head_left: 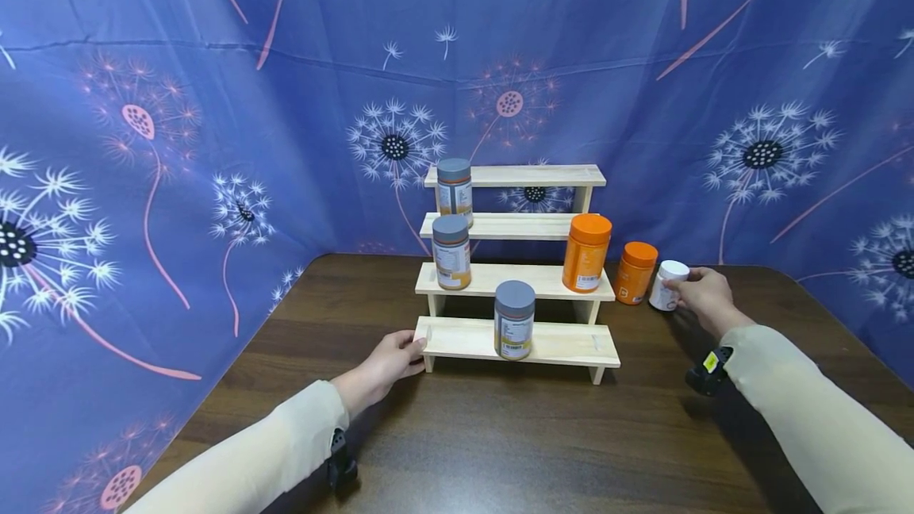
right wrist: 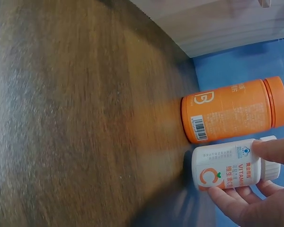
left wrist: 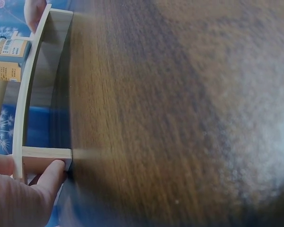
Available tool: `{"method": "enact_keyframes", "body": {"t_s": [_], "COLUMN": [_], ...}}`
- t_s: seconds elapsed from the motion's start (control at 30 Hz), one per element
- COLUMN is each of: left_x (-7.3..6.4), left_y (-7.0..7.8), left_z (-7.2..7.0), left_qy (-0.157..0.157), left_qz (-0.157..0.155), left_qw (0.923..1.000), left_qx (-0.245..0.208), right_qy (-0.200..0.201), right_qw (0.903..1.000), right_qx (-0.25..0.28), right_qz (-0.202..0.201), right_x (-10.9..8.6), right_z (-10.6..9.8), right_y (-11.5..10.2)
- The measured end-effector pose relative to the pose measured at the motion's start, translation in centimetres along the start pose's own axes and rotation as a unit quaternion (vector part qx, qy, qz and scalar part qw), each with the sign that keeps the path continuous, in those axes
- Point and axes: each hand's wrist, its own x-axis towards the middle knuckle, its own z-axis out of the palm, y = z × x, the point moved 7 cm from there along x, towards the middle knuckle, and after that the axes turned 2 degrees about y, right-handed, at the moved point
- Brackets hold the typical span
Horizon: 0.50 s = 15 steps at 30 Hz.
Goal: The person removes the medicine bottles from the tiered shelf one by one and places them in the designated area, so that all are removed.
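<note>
Our pale sleeves (head_left: pixel 243 450) lead to our left hand (head_left: pixel 385 361), gripping the wooden rack (head_left: pixel 546 284) at its front-left corner, and our right hand (head_left: pixel 707 297), pinching the white bottle (head_left: pixel 662 296) beside an orange jar (head_left: pixel 634 276) near the worktop's (head_left: pixel 543 443) back edge.

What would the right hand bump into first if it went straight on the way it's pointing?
Beyond the white bottle it holds, the right hand would probably meet the orange jar right beside that bottle, though depth is hard to judge.
</note>
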Motion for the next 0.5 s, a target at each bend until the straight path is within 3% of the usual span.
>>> {"method": "enact_keyframes", "body": {"t_s": [0.5], "left_x": [0.17], "left_y": [-0.18], "left_z": [-0.15], "left_qy": [-0.006], "left_qz": [-0.003], "left_qw": [1.0000], "left_qx": [0.005], "right_qy": [0.002], "right_qw": [0.9999], "right_qx": [0.001], "right_qz": [0.015], "right_x": [0.34], "right_z": [0.63], "right_y": [0.58]}}
